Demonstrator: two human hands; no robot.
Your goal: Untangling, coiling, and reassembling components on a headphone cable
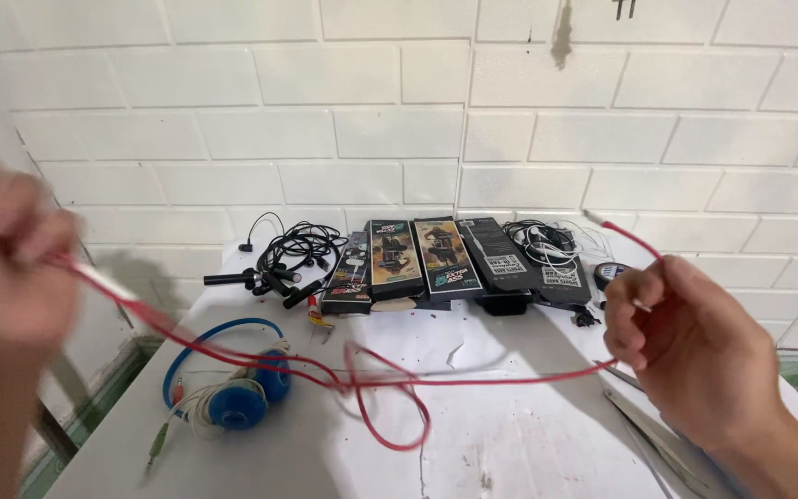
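- We see the left hand (6,254) at 9 o'clock, blurred, fingers curled and pinching one end of a red cable (390,379).
- The right hand (690,346) at 4 o'clock has fingers pressed together, pinching the cable's other end.
- The cable sags between the hands, looping above the table (528,444) at 6 o'clock.
- Blue headphones (237,388) lie at 7 o'clock.
- Small boxes (427,259) lean in a row at 12 o'clock, with black cords (293,249) just left of them.

Headphones (233,383) on table (528,444) left, boxes (445,259) behind.
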